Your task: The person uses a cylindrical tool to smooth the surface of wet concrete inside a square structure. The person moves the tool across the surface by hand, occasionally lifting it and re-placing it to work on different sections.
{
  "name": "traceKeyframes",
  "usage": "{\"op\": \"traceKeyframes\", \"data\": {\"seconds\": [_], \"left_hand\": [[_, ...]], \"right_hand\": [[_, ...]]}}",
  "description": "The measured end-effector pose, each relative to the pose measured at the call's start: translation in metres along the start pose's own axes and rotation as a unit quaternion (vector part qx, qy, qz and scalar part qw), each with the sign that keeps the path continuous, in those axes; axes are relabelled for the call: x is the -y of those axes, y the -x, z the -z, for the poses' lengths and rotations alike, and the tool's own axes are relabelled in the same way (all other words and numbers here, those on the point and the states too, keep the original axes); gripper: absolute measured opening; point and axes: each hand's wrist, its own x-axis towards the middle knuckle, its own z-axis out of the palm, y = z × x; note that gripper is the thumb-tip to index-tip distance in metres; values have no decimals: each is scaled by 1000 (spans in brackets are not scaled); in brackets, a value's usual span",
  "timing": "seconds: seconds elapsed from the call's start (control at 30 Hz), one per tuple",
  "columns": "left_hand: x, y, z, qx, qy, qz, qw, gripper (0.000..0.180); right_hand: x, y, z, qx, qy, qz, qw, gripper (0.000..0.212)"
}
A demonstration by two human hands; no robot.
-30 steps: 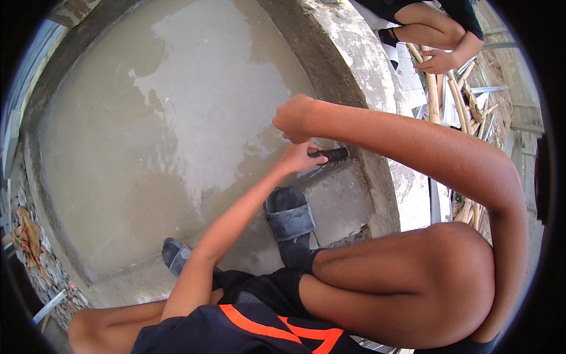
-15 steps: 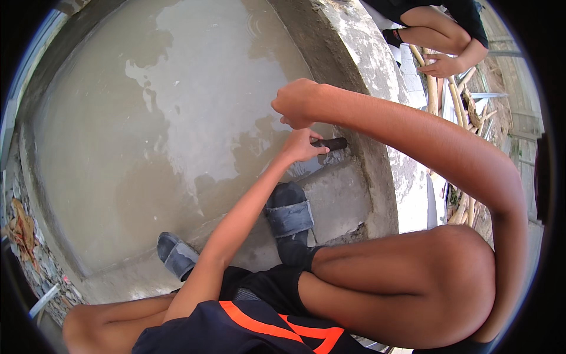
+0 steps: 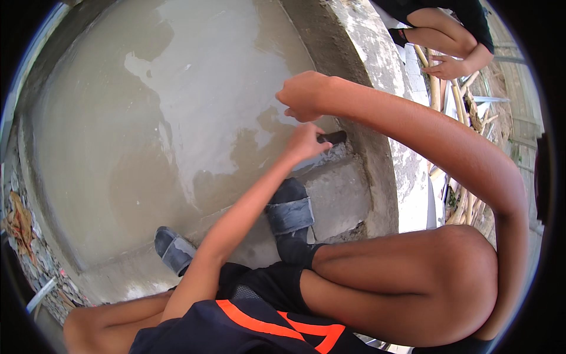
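Note:
My left hand (image 3: pixel 303 142) has its thumb and fingers closed around one end of a short dark rod (image 3: pixel 335 138), in the corner where murky water meets the concrete. Its kind is not clear, and my fingers cover the near end. Just above and beyond it, my right hand (image 3: pixel 308 95) is curled into a fist, apart from the rod. Whatever that fist may hold is hidden by its back. Shallow grey-brown water (image 3: pixel 218 106) spreads across the walled concrete basin, beside both hands.
A rough concrete wall (image 3: pixel 377 59) curves along the right. My slippered feet (image 3: pixel 290 213) rest on the concrete ledge (image 3: pixel 339 197). Past the wall, another person's hand (image 3: pixel 451 68) is near several wooden poles (image 3: pixel 435 91). Rubble (image 3: pixel 44 259) and dry leaves lie outside at left.
My left hand has shifted slightly up and right, and its fingers cover more of the rod. The right fist has moved a little right and upward.

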Motion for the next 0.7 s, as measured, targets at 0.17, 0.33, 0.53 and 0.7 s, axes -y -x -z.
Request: {"op": "traceKeyframes", "data": {"seconds": [0.17, 0.33, 0.53, 0.7], "left_hand": [[12, -4, -20, -44, 34, -21, 998, 50], [-6, 17, 25, -45, -15, -55, 997, 46], [-22, 23, 16, -101, -34, -98, 989, 37], [-36, 17, -27, -112, -94, -98, 984, 33]], "right_hand": [[-3, 4, -3, 2, -3, -13, 1000, 28], [11, 9, -1, 19, 1, 1, 1000, 26], [8, 11, -5, 14, 11, 13, 1000, 26], [5, 6, -12, 5, -2, -3, 1000, 22]]}}
